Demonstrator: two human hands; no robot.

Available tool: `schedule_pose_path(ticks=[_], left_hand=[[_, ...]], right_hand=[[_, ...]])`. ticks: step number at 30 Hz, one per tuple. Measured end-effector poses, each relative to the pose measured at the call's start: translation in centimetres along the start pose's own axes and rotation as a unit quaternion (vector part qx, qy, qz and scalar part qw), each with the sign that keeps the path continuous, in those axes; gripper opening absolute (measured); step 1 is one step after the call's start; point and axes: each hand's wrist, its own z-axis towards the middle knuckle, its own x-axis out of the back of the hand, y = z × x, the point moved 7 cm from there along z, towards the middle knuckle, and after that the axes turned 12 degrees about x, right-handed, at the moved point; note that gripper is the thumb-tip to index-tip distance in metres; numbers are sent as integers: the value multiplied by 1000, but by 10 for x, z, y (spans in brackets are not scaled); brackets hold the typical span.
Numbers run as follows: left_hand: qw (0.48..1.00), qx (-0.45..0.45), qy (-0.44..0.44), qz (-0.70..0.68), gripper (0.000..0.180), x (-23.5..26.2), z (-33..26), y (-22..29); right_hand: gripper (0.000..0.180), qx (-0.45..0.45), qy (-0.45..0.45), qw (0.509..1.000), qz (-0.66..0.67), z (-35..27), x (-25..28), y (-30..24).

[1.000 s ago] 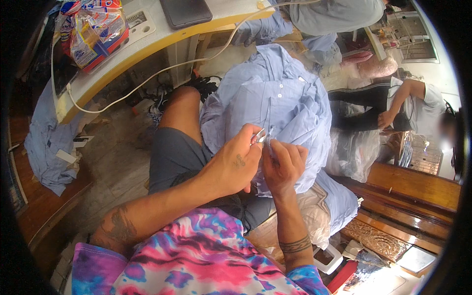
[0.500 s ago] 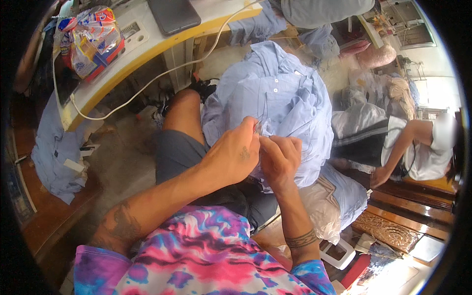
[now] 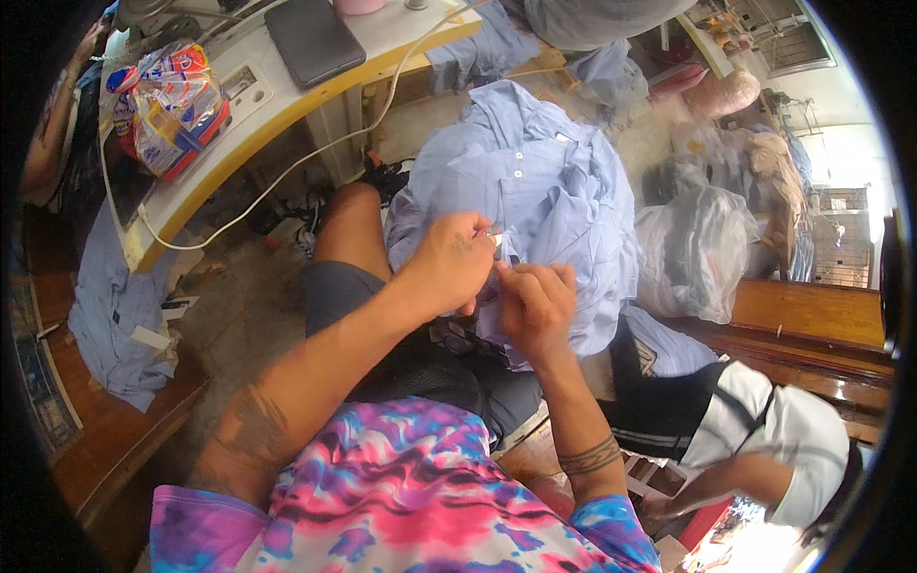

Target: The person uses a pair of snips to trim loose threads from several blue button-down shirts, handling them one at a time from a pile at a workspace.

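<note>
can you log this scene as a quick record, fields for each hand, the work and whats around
left hand: grips a small metal tool, partly hidden by the fingers
right hand: pinches a bit of the light blue garment
garment state: bunched up beyond the hands, white buttons showing
white table: to the left and ahead, bearing a colourful plastic-wrapped pack and a flat dark device
right side: a clear plastic bag; nearer, another person in a white top

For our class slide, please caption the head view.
Left hand, close beside right hand, over a bunched blue garment.
</note>
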Motion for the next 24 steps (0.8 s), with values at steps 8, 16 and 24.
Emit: schedule_pose_path(ticks=[8,16,24], left_hand=[[999,34,-34,8,26,3,0,19],[997,15,-53,-60,19,27,10,34],[990,-114,-78,-38,28,-25,-1,18]], right_hand=[[21,-56,37,998,22,-7,22,10],[17,-171,77,982,14,-40,45,10],[22,-365,240,857,272,-62,46,22]])
